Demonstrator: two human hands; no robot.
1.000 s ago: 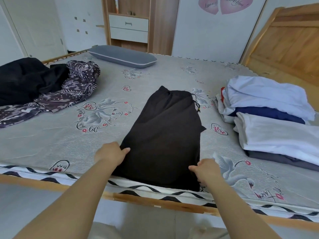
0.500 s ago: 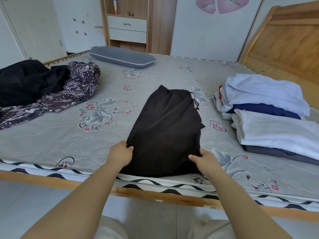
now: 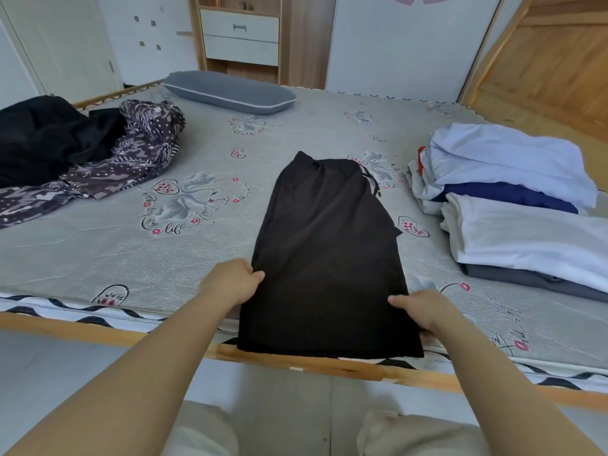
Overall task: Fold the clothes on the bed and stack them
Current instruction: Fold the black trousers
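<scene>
Black shorts [image 3: 329, 258] lie half-folded at the bed's near edge [image 3: 98, 327], hem overhanging it. Folded clothes [image 3: 513, 205] are stacked toward the right edge; a dark heap [image 3: 42, 139] and patterned garment [image 3: 131, 156] wait at the left. Left hand [image 3: 230, 284] and right hand [image 3: 424, 311] each pinch a side edge, fingers apparently curled under.

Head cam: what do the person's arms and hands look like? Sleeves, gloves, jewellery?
Both forearms are bare to the bottom frame edge, no sleeves in view. The left hand and right hand wear no gloves; no watch, bracelet or ring is visible. Light beige trousers show below.
</scene>
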